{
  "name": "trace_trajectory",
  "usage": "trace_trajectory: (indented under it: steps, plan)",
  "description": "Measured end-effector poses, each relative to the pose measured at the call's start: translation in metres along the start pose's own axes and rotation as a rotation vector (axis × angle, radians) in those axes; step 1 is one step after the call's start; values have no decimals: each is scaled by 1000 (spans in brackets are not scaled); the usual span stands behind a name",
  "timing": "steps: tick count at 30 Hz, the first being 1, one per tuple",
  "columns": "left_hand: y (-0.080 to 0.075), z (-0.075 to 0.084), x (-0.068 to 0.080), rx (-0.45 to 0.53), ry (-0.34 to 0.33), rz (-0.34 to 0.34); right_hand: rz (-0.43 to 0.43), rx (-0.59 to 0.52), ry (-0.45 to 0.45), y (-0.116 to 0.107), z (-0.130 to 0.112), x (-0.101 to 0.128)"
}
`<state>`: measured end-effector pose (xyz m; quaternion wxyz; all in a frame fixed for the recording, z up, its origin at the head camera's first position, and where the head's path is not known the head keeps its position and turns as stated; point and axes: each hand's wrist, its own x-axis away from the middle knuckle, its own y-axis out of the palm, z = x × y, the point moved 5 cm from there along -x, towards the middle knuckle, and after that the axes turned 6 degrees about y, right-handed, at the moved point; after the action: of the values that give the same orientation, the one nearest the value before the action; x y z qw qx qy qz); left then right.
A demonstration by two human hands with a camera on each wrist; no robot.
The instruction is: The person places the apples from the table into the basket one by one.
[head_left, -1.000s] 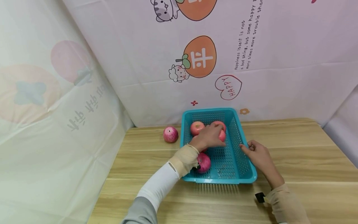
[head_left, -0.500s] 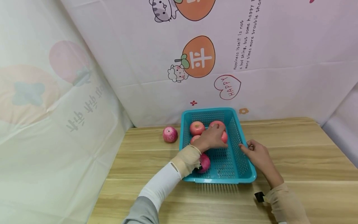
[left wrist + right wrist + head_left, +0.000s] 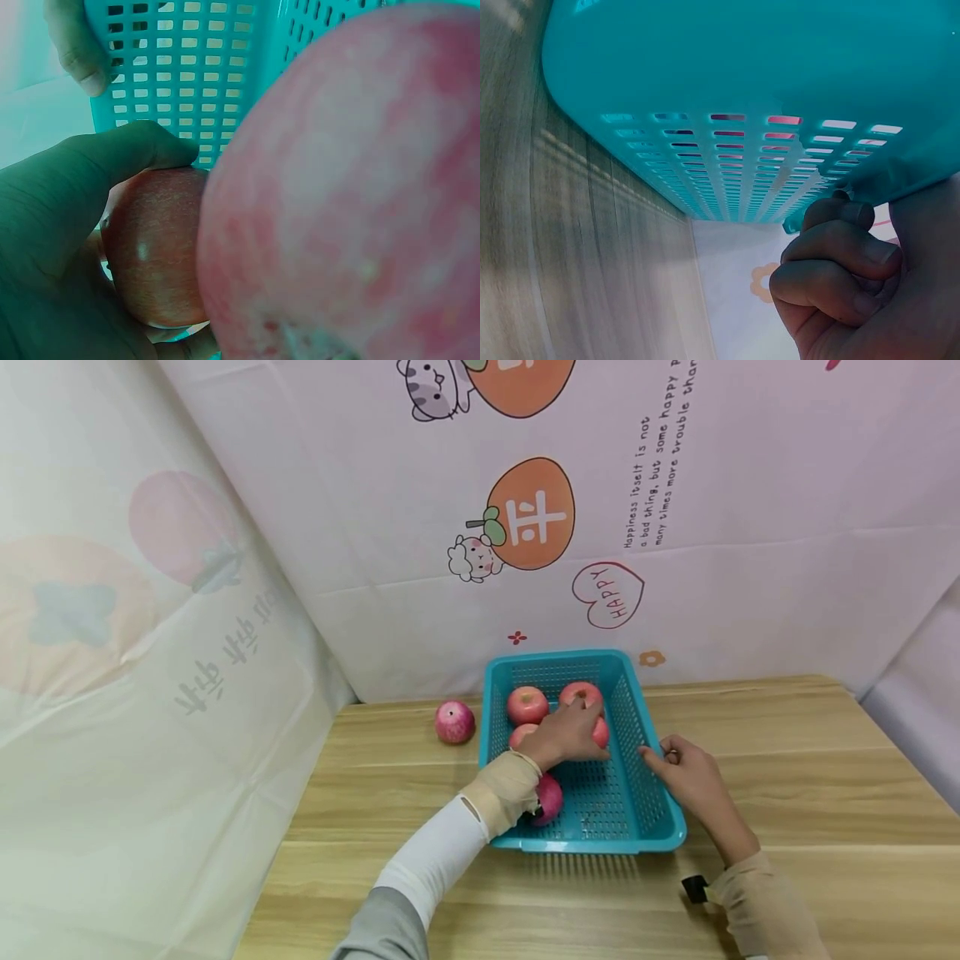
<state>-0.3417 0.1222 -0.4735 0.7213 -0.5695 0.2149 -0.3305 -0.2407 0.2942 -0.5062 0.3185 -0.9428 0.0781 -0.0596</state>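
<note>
My left hand reaches into a teal perforated basket and holds a red apple, its thumb and fingers curled round it. Two other apples, a back-left apple and a back-right apple, sit by the far wall, and an apple shows partly behind my wrist. A round purple-pink fruit lies in the basket below that wrist, partly covered; a mottled pink fruit looms large in the left wrist view. My right hand grips the basket's right rim, fingers curled under it.
One more purple-pink fruit stands on the wooden table, left of the basket. Behind the table hangs a printed white cloth, close to the basket's far end. A second pale cloth borders the left side.
My left hand has shifted slightly right and toward me within the basket, uncovering more of the apples behind it. My right hand keeps its grip on the rim.
</note>
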Motion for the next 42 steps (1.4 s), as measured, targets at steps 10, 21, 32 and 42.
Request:
trace_trajectory:
  steps: [10,21,32,42]
  plan:
    - [5,3,-3,1,-11,-23,20,-7,-18,-2,-1,1]
    - [8,4,-2,-17,1,-29,12,2,-12,-1,-3,2]
    - [12,5,-4,-40,-13,-48,13,-5,-7,-2,-2,1]
    - [16,4,-2,-46,-31,-70,15,-1,-4,-2,-3,3]
